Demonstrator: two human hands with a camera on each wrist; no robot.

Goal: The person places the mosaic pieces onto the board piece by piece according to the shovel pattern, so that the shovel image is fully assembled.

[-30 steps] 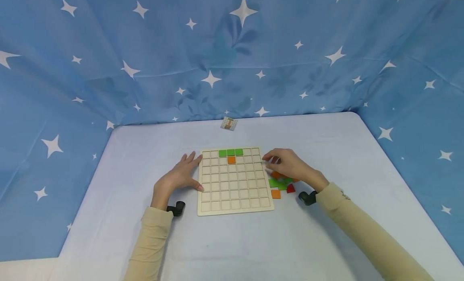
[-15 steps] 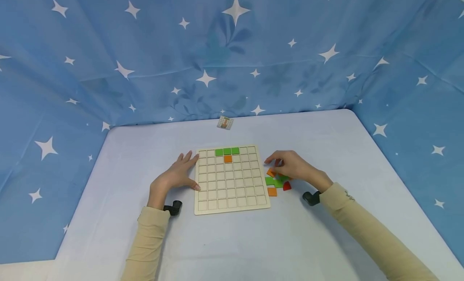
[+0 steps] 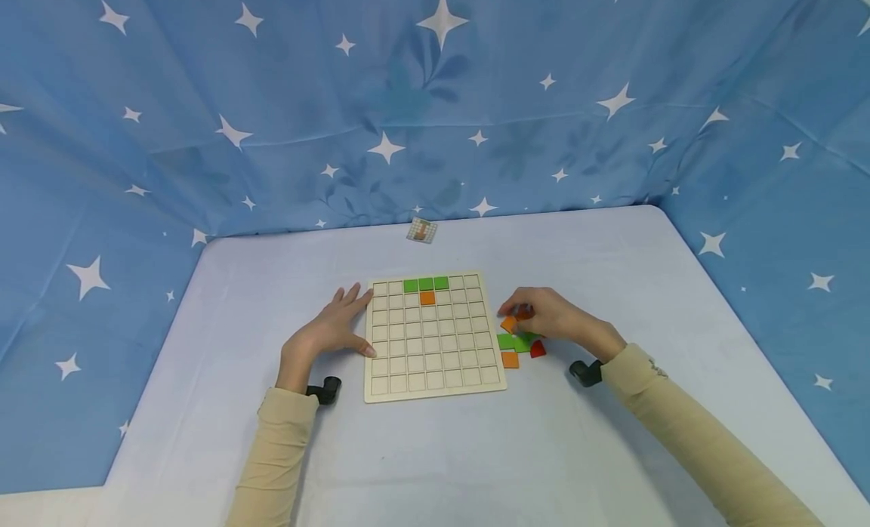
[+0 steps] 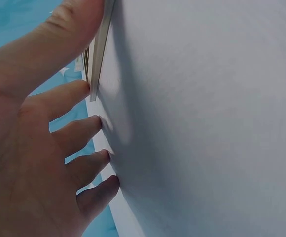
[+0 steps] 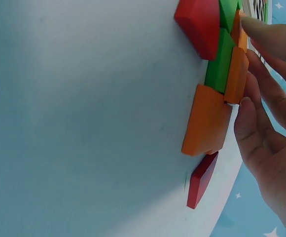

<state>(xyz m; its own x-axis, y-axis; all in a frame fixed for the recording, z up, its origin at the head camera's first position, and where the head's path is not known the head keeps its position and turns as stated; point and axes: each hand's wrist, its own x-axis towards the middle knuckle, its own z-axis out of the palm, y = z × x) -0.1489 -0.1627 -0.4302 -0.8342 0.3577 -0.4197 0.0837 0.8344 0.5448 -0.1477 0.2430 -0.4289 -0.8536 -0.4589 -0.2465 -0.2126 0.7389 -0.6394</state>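
Observation:
A pale wooden grid board [image 3: 435,346] lies mid-table, with several tiles in its upper rows: a row of green tiles [image 3: 426,284] above one orange tile [image 3: 427,298]. My left hand [image 3: 333,327] is spread against the board's left side, thumb on the rim and index fingertip at the edge. To the right of the board, my right hand [image 3: 549,312] bends over a loose pile and pinches an orange square tile [image 3: 508,325] between thumb and fingers. In the right wrist view the thumb tip meets that tile's edge. The hand hides part of the pile.
Around the right hand lie green tiles [image 3: 506,341], a red tile [image 3: 538,349] and another orange tile [image 3: 510,359], some overlapping. A small patterned card [image 3: 422,230] lies near the table's far edge, below a blue star-printed curtain [image 3: 292,172].
My right hand has moved from the board's right edge to the pile, its fingers lowering around an orange tile. The left hand stays at the board. The head view has shifted slightly.

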